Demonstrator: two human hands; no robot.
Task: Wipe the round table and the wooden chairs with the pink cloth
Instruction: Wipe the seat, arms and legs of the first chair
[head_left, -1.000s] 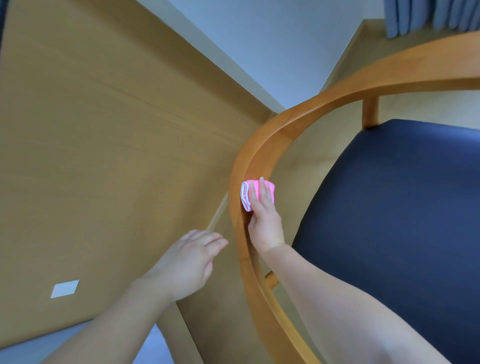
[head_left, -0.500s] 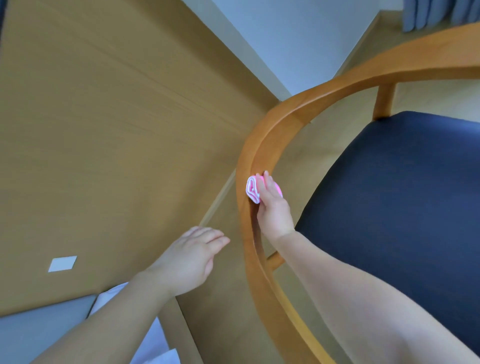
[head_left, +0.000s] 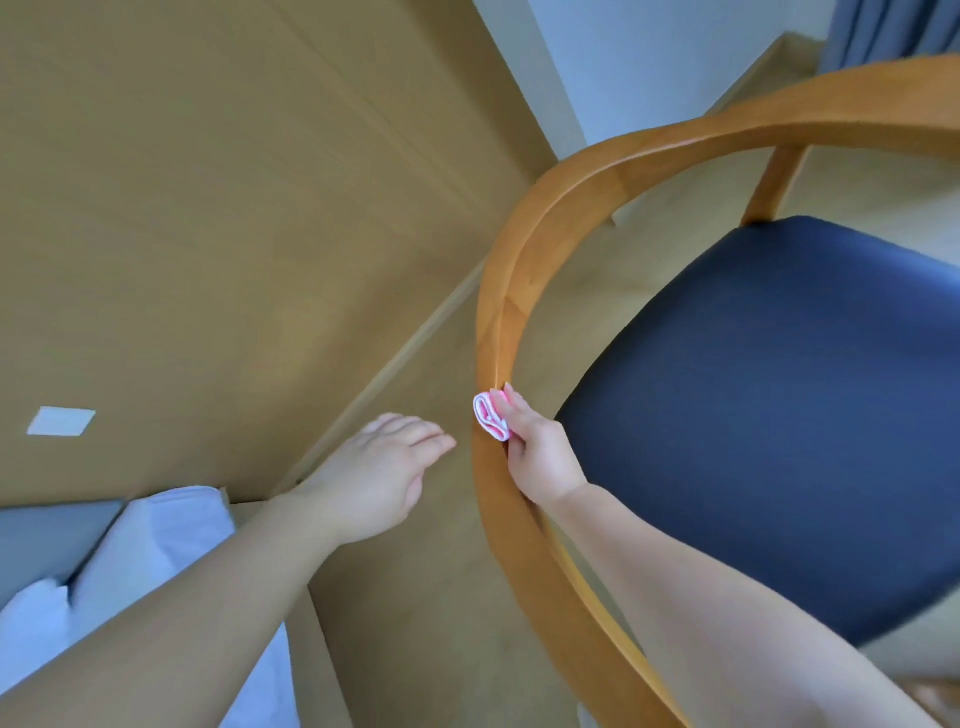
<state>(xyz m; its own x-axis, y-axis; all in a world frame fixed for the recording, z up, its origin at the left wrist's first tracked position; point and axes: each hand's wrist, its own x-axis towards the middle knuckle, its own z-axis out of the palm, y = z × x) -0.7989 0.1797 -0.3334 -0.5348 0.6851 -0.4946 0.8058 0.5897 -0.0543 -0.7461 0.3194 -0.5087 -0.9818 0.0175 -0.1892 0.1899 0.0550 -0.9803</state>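
One folded pink cloth (head_left: 491, 415), pink with a white edge showing at the fold, sits pressed against the curved wooden rail of the chair (head_left: 498, 291). We see only its outer fold; the rest is hidden under our right hand (head_left: 540, 457), whose fingers curl over it and hold it to the wood. How the thumb lies we cannot tell. The chair's rail sweeps in a wide arc from lower right to upper right, cut off at both frame edges, around a dark blue padded seat (head_left: 779, 415). Our left hand (head_left: 379, 473) hovers just beside the rail, palm down, fingers relaxed and nearly straight, holding nothing. Beyond lie a tan wood-grain wall panel (head_left: 208, 208), a small white plate (head_left: 61, 421) on it, and blurred white fabric (head_left: 156, 545) at lower left.
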